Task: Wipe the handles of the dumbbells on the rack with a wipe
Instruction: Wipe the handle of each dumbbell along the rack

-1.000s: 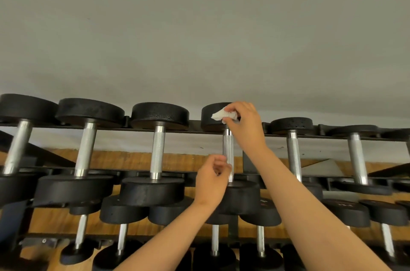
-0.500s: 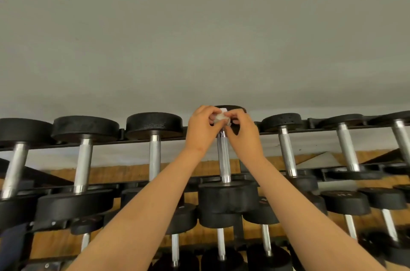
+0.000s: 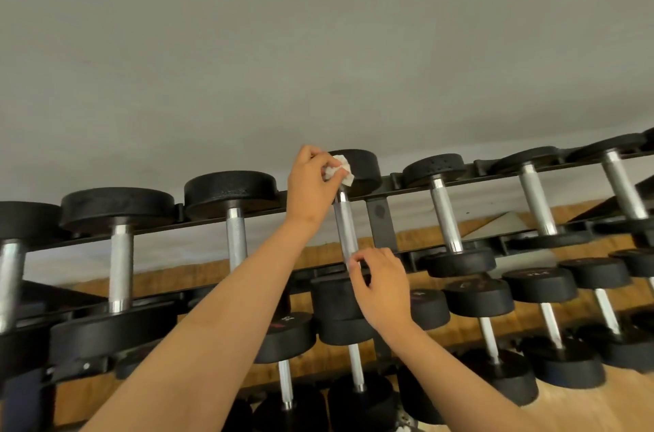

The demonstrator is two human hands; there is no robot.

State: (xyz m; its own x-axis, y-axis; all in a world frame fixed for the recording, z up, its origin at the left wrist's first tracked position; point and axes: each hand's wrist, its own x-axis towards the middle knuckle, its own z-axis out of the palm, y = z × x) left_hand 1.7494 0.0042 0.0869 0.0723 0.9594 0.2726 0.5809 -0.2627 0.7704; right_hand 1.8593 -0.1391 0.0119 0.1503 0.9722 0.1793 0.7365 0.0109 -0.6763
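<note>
Dumbbell handle (image 3: pixel 345 230), bare knurled steel, slightly tilted, in the top row of the rack (image 3: pixel 380 223), running from a black far head (image 3: pixel 362 166) to a black near head (image 3: pixel 334 297).

Open gaps on both sides of the handle. Left neighbouring handle (image 3: pixel 236 237) well apart from it, right neighbouring handle (image 3: pixel 446 219) likewise. One black upright strut of the rack just beside the handle on its right, not touching. Beyond the handle's far end, plain grey wall (image 3: pixel 318 42). Below its near end, lower rows of dumbbells packed close together.

Wipe (image 3: pixel 340 170), small, white and crumpled, at the handle's far end, against the edge of the far head.

Left hand (image 3: pixel 309 187) at that same far end, fingers (image 3: pixel 308 153) curled together and pinching the wipe against the thumb. Forearm rising just left of the handle.

Right hand (image 3: pixel 384 290) at the handle's near end, fingers (image 3: pixel 366 254) curled, thumb and forefinger closed on the steel just above the near head. Remaining fingers bent loosely, contact with anything unclear.

Middle stretch of the handle, between the two hands, bare and uncovered.
</note>
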